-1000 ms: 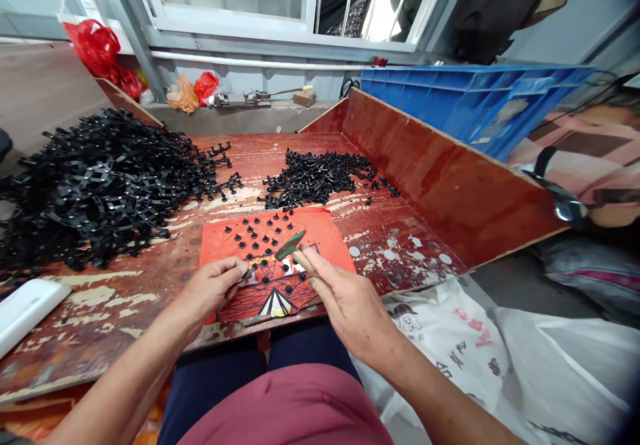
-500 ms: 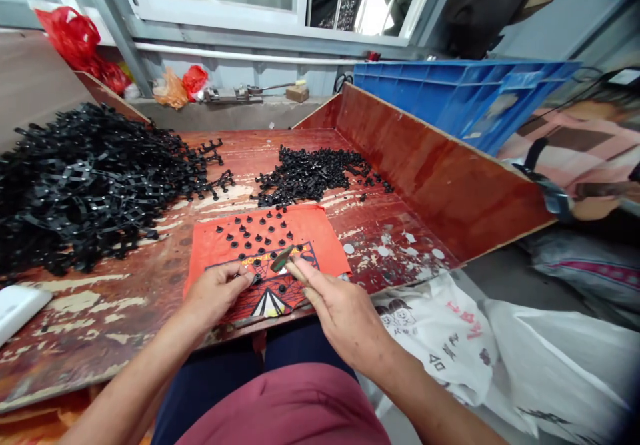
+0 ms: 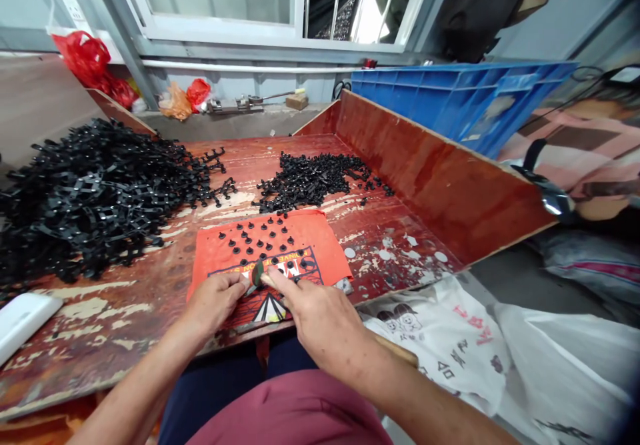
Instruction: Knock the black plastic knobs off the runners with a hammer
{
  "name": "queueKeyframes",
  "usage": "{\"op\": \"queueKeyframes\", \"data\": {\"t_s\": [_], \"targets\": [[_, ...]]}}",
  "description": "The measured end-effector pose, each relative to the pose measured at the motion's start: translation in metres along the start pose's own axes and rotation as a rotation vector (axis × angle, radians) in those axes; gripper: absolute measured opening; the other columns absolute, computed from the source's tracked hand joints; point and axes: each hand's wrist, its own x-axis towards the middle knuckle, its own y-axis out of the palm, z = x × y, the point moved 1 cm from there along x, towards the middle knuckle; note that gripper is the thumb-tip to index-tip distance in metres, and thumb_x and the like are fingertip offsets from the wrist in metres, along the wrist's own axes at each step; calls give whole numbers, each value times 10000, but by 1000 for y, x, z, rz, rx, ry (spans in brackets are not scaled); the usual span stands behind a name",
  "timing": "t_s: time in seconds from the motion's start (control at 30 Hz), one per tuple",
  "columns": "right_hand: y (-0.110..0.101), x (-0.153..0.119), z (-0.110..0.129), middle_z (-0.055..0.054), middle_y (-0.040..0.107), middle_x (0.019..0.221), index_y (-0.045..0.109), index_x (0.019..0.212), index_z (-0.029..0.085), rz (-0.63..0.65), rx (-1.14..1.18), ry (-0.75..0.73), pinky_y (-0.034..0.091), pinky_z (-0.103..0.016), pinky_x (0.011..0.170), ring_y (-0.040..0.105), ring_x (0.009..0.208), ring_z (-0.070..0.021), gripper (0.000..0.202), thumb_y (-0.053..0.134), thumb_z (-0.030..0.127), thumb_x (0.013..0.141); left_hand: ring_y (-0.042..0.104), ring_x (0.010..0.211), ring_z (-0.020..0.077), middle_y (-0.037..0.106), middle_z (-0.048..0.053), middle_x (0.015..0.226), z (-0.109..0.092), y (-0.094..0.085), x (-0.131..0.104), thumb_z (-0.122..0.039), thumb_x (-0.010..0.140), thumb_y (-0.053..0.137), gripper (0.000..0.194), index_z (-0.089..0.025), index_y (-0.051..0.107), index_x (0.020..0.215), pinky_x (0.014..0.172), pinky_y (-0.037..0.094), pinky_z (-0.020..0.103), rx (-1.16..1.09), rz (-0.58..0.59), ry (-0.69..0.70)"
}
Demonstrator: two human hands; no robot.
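An orange cloth (image 3: 320,238) with dark print lies at the bench's front edge, several small black studs (image 3: 269,246) standing on it in loose rows. My right hand (image 3: 325,311) is wrapped round the wooden handle of a small hammer, whose greenish head (image 3: 257,273) is low over the cloth, right beside my left fingertips. The handle's end sticks out behind my right wrist. Thumb and finger of my left hand (image 3: 220,298) are pinched together at the cloth's left part; what they hold is too small to make out.
A large heap of black linked parts (image 3: 100,191) covers the bench's left side. Behind the cloth is a smaller black pile (image 3: 310,178). A wooden side board (image 3: 425,171), blue crate (image 3: 450,98) and seated person (image 3: 590,145) are at right; a white object (image 3: 30,321) lies far left.
The hammer head has moved left and down, closer to my left fingertips. My right hand has shifted left with it, and the handle's rear end now shows. The whole view has shifted slightly.
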Motion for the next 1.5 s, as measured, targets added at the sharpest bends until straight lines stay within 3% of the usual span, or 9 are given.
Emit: {"op": "queueKeyframes", "data": {"t_s": [0.17,0.3,0.5,0.77,0.93,1.1,1.23,1.4,1.5], "targets": [[-6,-3,-2,-36,700,1045,240,1567,358,-101,99,-22,522,-298,777,686,885,-219,598,412,182,1021,539,624,186,639,13,646,5,-2,0,-566,733,628,398,-172,678,721,555,359,245,72,-43,71],[-1,-2,0,-29,693,908,291,1553,353,-24,-11,-11,524,-307,665,688,752,-241,613,440,153,993,558,626,192,651,14,641,4,-2,0,-565,742,620,392,-180,681,696,545,365,239,113,-74,63],[-2,0,2,-47,686,1002,223,1576,340,-80,20,-14,524,-307,716,686,830,-237,613,418,181,1017,618,708,226,721,33,742,4,-1,1,-553,736,628,379,-184,714,751,603,421,254,104,-58,74],[-4,-1,1,-46,687,1019,192,1577,352,-85,3,-20,516,-290,699,682,814,-223,639,416,168,1009,601,665,218,693,29,677,3,-1,1,-581,707,646,399,-185,693,717,558,405,248,59,-60,47],[-4,2,2,-25,681,907,295,1538,386,-2,-49,-22,512,-285,643,682,741,-226,655,449,114,963,570,617,203,660,17,627,0,-1,0,-570,700,649,386,-186,685,699,510,359,239,84,-74,48],[-9,2,2,-52,690,1016,171,1584,351,-78,20,-12,528,-300,737,685,815,-218,651,419,171,1009,564,597,197,638,4,591,4,-3,3,-548,713,650,359,-192,693,700,507,355,241,104,-80,66],[-4,2,5,-33,704,911,320,1534,371,31,-21,-17,522,-303,667,687,736,-228,617,445,132,979,572,619,195,643,7,615,4,-2,5,-537,670,692,345,-193,682,698,512,359,236,50,-68,49],[-12,6,-11,-41,685,1220,365,1506,311,-175,408,-14,489,-288,862,664,1016,-201,486,439,218,1035,368,448,90,507,-44,537,-5,-1,-6,-600,626,747,456,-181,658,784,422,231,184,-183,-26,-26],[-13,5,-23,-28,715,993,574,1293,234,-226,557,96,461,-266,729,646,834,-189,306,502,225,995,259,408,55,404,-90,514,-9,-4,-20,-600,669,758,497,-213,644,960,398,143,149,-312,-44,-120]]}}
